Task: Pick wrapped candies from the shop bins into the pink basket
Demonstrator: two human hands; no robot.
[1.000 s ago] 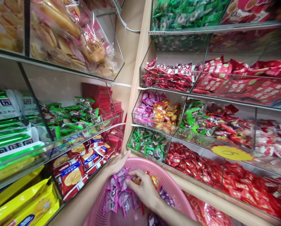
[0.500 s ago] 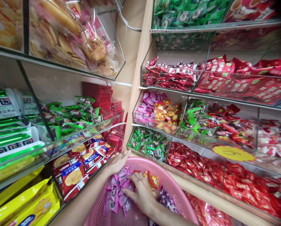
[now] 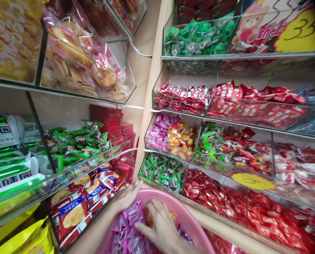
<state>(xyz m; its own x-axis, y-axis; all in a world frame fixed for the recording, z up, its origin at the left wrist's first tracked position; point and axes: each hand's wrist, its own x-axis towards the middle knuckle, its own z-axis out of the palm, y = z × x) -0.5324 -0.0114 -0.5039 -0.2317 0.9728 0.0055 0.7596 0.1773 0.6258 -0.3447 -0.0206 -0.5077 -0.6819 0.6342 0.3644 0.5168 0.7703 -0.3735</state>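
Observation:
A pink plastic basket [image 3: 173, 197] with a perforated wall sits low in front of me. My left hand [image 3: 127, 195] grips its left rim, with some fingers hidden. Inside lie many purple-wrapped candies [image 3: 127, 229], with orange-and-red wrapped candies [image 3: 148, 218] beside them. Over these my right hand [image 3: 160, 225] reaches in, its fingers bent and its thumb held apart. The fingertips are close to the orange wrappers, and I see nothing held in them. Dark purple-and-white wrapped candies [image 3: 184, 235] show partly behind the right hand.
Clear bins of red candies [image 3: 215, 194], green candies [image 3: 162, 173] and purple-and-yellow candies [image 3: 182, 134] rise on the right. Packaged biscuits [image 3: 73, 215] and bagged bread [image 3: 80, 60] fill the left shelves. A wooden post [image 3: 147, 88] stands between them. Yellow price tags [image 3: 252, 180] hang in front.
The view has tilted up, so the shelves and basket sit lower in the picture. My right hand has stayed in the basket, over the orange wrappers. The left hand stays on the rim.

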